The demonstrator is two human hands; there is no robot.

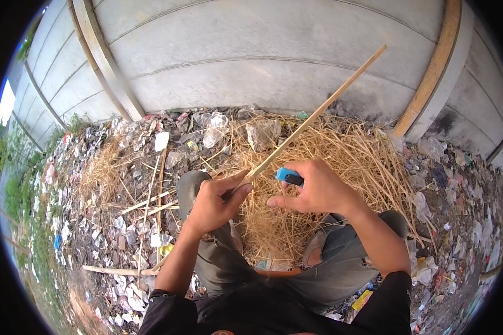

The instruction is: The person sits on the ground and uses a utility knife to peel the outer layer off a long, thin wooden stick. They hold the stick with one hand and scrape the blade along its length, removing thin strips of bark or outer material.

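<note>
My left hand (218, 198) pinches the near end of a long, pale strip of split wood or bamboo (318, 110), which slants up and away to the right toward the wall. Just right of that end, my right hand (318, 187) is closed round a blue and black cutter knife (288, 176). Its blade cannot be made out. The knife is close to the strip but looks apart from it. Below both hands lies a heap of thin wood shavings (274, 229), between my bent legs.
A grey concrete panel wall (262, 33) with upright posts rises ahead. More shavings and slivers (363, 162) pile up to the right. Several sticks (148, 215) lie at the left, over ground strewn with plastic litter (123, 234). Green plants (19, 195) grow at far left.
</note>
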